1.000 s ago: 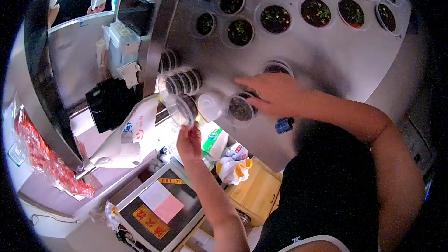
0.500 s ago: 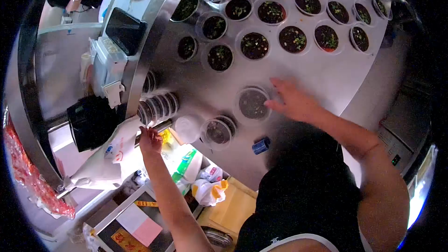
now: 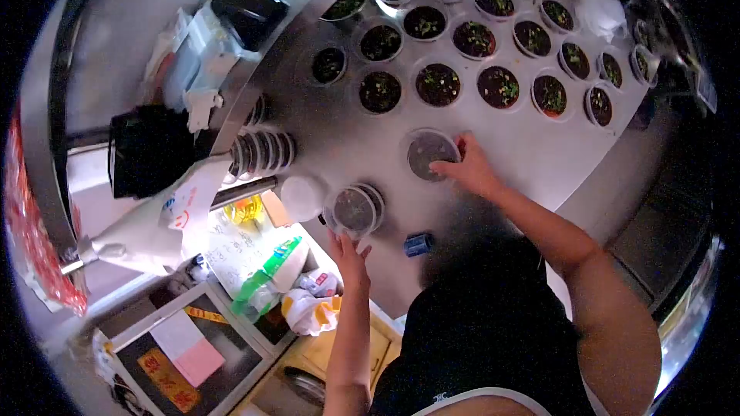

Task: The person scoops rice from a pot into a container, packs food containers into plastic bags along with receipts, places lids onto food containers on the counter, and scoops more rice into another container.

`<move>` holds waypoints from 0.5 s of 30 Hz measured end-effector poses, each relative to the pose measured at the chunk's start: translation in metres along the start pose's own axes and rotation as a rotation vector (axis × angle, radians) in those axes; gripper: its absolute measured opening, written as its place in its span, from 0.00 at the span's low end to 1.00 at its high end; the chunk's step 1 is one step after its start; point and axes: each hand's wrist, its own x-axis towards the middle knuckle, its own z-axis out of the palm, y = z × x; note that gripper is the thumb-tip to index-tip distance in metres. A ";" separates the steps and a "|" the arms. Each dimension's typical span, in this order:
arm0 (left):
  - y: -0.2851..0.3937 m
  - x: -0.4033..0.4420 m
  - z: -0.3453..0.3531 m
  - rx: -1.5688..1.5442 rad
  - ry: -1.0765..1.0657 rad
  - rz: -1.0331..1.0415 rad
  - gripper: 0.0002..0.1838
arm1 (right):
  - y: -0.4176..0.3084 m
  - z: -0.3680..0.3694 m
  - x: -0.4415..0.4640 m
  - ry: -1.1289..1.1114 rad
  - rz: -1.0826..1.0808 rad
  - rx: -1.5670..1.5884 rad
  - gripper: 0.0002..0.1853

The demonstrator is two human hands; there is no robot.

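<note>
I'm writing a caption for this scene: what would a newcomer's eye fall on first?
Probably the cluster of dark-filled bowls, flecked with green, across the far part of the steel counter. Nearer, the right hand at the right rim of a lone bowl and the left hand at the near edge of a second bowl stand out. Left of the counter, a smile-printed white bag also draws attention.

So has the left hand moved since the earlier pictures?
Yes: the left hand is now closer to the blue item on the counter, and farther from the row of cups.
</note>
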 end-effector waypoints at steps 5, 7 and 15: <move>-0.008 0.015 0.023 -0.117 -0.040 0.102 0.31 | -0.042 0.004 -0.006 -0.212 -0.181 0.034 0.45; -0.005 0.009 0.036 -0.165 -0.019 0.093 0.30 | -0.071 0.024 -0.019 -0.377 -0.167 0.121 0.44; -0.005 -0.002 0.046 -0.536 -0.238 -0.051 0.21 | -0.104 0.093 -0.038 -0.226 -0.403 -0.430 0.40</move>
